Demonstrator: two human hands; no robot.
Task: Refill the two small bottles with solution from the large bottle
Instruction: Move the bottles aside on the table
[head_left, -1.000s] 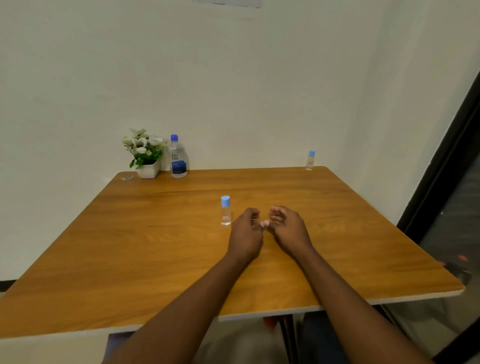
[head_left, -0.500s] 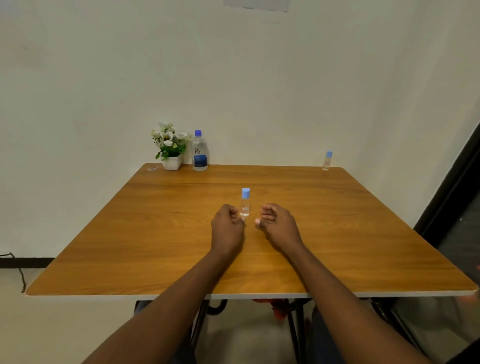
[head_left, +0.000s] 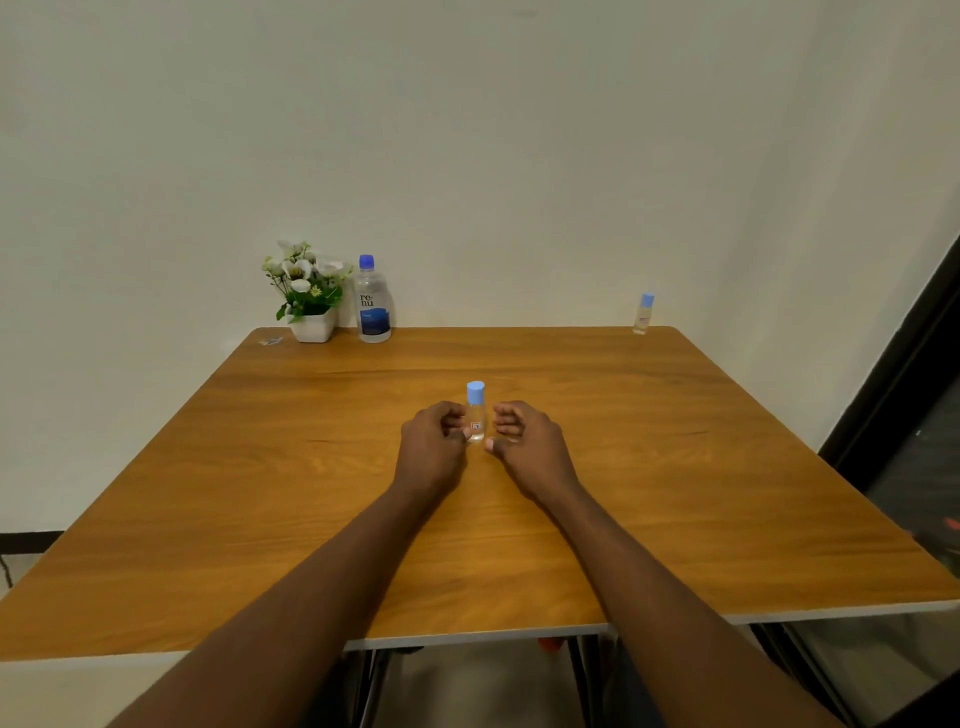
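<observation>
I take the small clear bottle with the pale blue cap as my landmark: it stands upright near the middle of the wooden table, cap on. My left hand rests on the table just left of it, fingers loosely curled, with one fingertip seemingly at the bottle's lower side; I cannot tell if it truly touches. My right hand rests just right of it, fingers half curled, thumb pointing toward the base, a sliver of table between. Neither hand grips anything.

As I judge it, the refilling has hardly begun. This bottle is capped and looks nearly empty, though its level is hard to read. The second small bottle with a pale blue cap stands capped, well beyond my landmark to the right, at the far right corner by the wall. The large clear plastic bottle with a blue cap and blue label stands well beyond and to the left, also capped, against the far edge. So all three need opening, both small ones need filling, and the large one must be fetched.

Just left of the large bottle sits a white pot of white flowers, close enough that I would reach carefully to avoid knocking it. Farther left lies a small scrap, too small to name. Between the landmark and the far bottles nothing stands in my way.
</observation>
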